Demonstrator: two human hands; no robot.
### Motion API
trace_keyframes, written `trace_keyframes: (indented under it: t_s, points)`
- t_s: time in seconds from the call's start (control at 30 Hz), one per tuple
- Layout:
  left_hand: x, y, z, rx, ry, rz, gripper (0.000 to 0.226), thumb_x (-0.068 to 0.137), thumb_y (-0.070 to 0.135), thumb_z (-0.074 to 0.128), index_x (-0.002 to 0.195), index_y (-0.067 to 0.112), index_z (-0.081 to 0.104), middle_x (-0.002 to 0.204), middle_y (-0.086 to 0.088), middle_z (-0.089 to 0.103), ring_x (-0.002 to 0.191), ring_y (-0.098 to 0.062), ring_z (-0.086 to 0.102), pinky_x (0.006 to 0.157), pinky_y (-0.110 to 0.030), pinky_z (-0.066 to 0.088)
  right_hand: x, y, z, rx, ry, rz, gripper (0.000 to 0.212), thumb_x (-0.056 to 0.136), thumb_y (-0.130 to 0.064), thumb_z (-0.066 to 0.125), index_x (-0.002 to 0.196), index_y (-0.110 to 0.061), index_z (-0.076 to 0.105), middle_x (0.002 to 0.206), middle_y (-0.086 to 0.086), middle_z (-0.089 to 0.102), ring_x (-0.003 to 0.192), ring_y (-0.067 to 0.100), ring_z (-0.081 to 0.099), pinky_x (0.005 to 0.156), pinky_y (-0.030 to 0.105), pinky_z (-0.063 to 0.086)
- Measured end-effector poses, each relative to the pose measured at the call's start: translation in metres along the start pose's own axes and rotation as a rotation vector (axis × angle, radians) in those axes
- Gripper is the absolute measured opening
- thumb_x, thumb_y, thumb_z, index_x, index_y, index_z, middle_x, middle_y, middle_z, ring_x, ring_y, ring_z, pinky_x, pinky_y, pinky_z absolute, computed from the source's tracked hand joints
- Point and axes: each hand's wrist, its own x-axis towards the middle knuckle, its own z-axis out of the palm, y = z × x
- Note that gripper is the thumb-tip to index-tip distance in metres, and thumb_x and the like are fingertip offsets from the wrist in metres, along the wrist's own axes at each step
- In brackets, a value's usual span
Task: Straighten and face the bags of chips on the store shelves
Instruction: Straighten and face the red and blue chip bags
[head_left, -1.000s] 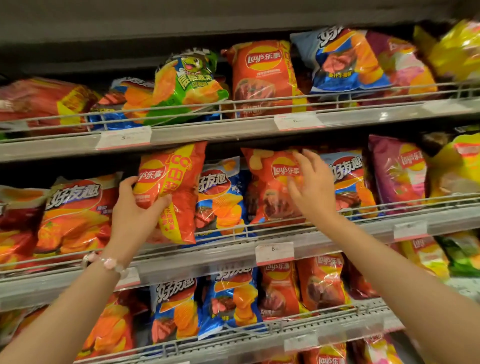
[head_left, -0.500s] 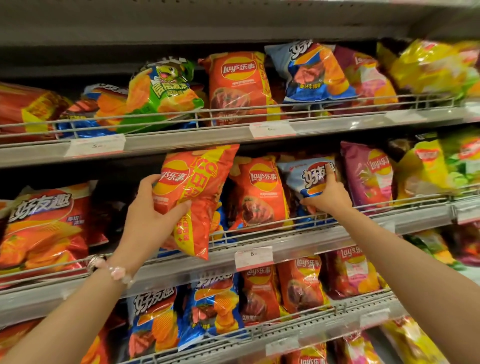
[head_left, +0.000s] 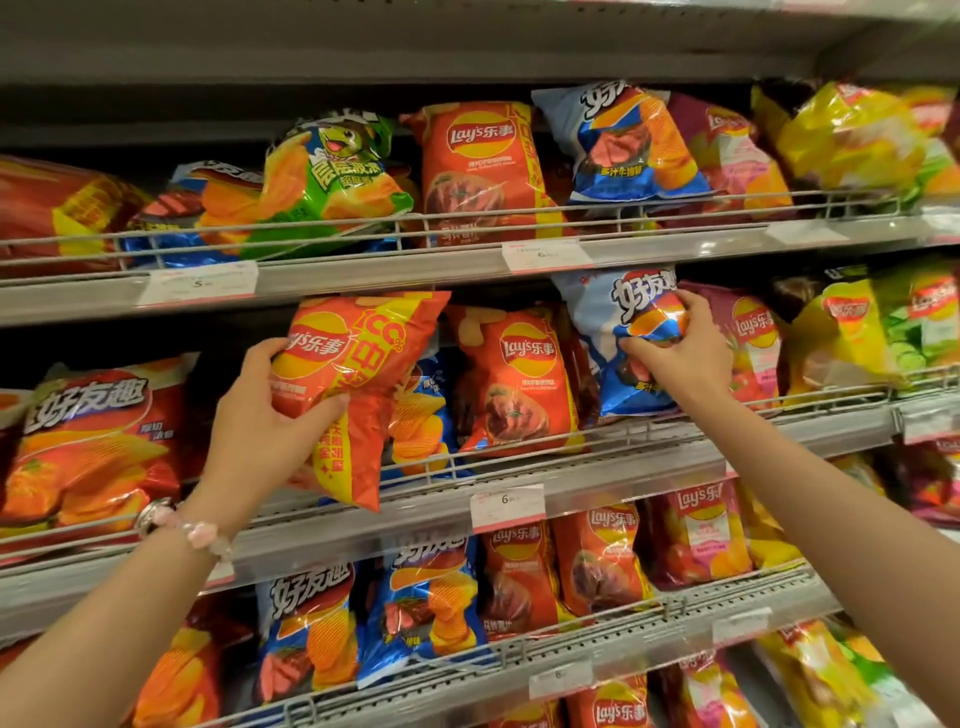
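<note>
My left hand (head_left: 265, 426) grips a red-orange Lay's bag (head_left: 358, 384), tilted and lifted in front of the middle shelf's wire rail (head_left: 519, 457). My right hand (head_left: 680, 358) grips a blue and white chip bag (head_left: 623, 332) on the same shelf, raised and leaning left. Between the two stands an upright red Lay's bag (head_left: 519, 379). A blue bag (head_left: 421, 415) is partly hidden behind the held red-orange bag.
The top shelf (head_left: 415, 265) holds a tilted green bag (head_left: 332, 182), a red Lay's bag (head_left: 478, 166) and a leaning blue bag (head_left: 628, 145). Pink (head_left: 748, 338) and yellow bags (head_left: 831, 332) stand to the right. The lower shelf (head_left: 571, 649) carries more bags.
My right hand has moved from the red Lay's bag to the blue and white bag and lifted it. My left hand has carried the red-orange bag rightward. The view shifted right.
</note>
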Motion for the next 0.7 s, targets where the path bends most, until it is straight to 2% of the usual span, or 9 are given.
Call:
trace_keyframes:
  t_s: [0.2, 0.33, 0.43, 0.5, 0.57, 0.63, 0.7]
  points:
    - [-0.004, -0.012, -0.020, 0.042, 0.069, -0.039, 0.071, 0.074, 0.029, 0.079, 0.133, 0.026, 0.039, 0.111, 0.003, 0.054, 0.095, -0.019, 0.056, 0.081, -0.038, 0.047, -0.044, -0.025, -0.005, 0.167, -0.051, 0.008, 0.073, 0.067, -0.038, 0.079, 0.130, -0.028, 0.044, 0.114, -0.001, 0.061, 0.100, 0.023, 0.061, 0.090, 0.046, 0.051]
    - [-0.009, -0.022, -0.038, 0.076, 0.118, -0.081, 0.073, 0.074, 0.031, 0.079, 0.133, 0.031, 0.037, 0.118, -0.001, 0.056, 0.099, -0.022, 0.057, 0.083, -0.045, 0.051, -0.084, -0.053, -0.002, 0.180, -0.076, -0.131, 0.077, 0.065, -0.041, 0.079, 0.132, -0.030, 0.042, 0.109, -0.008, 0.059, 0.099, 0.019, 0.061, 0.087, 0.040, 0.051]
    - [-0.015, -0.030, -0.058, 0.069, 0.149, -0.117, 0.070, 0.073, 0.034, 0.079, 0.128, 0.039, 0.035, 0.119, -0.002, 0.058, 0.099, -0.027, 0.062, 0.075, -0.055, 0.055, -0.107, -0.081, 0.006, 0.116, -0.167, -0.249, 0.085, 0.064, -0.051, 0.074, 0.137, -0.036, 0.034, 0.103, -0.016, 0.055, 0.095, 0.013, 0.059, 0.077, 0.029, 0.045]
    - [-0.018, -0.033, -0.073, 0.088, 0.192, -0.126, 0.068, 0.072, 0.035, 0.080, 0.124, 0.042, 0.037, 0.112, 0.000, 0.058, 0.094, -0.027, 0.063, 0.070, -0.057, 0.055, -0.118, -0.101, 0.016, 0.064, -0.239, -0.333, 0.088, 0.066, -0.057, 0.072, 0.140, -0.040, 0.027, 0.100, -0.020, 0.055, 0.094, 0.011, 0.060, 0.072, 0.028, 0.044]
    - [-0.023, -0.036, -0.087, 0.134, 0.224, -0.128, 0.069, 0.070, 0.035, 0.082, 0.123, 0.042, 0.038, 0.107, 0.003, 0.056, 0.093, -0.029, 0.063, 0.071, -0.057, 0.055, -0.124, -0.120, 0.030, 0.018, -0.291, -0.406, 0.089, 0.069, -0.063, 0.068, 0.142, -0.038, 0.025, 0.108, -0.015, 0.061, 0.100, 0.016, 0.062, 0.070, 0.029, 0.046]
    - [-0.026, -0.039, -0.100, 0.173, 0.244, -0.135, 0.070, 0.070, 0.033, 0.082, 0.123, 0.041, 0.037, 0.107, 0.002, 0.054, 0.094, -0.031, 0.062, 0.072, -0.058, 0.054, -0.128, -0.138, 0.046, 0.000, -0.339, -0.439, 0.088, 0.070, -0.067, 0.065, 0.143, -0.036, 0.028, 0.121, -0.008, 0.061, 0.107, 0.019, 0.060, 0.074, 0.033, 0.050]
    - [-0.029, -0.042, -0.113, 0.188, 0.260, -0.156, 0.070, 0.072, 0.030, 0.082, 0.125, 0.039, 0.037, 0.109, 0.000, 0.054, 0.097, -0.032, 0.062, 0.073, -0.058, 0.054, -0.132, -0.155, 0.066, -0.011, -0.386, -0.447, 0.086, 0.071, -0.068, 0.063, 0.142, -0.034, 0.031, 0.122, -0.005, 0.061, 0.109, 0.022, 0.059, 0.076, 0.033, 0.049]
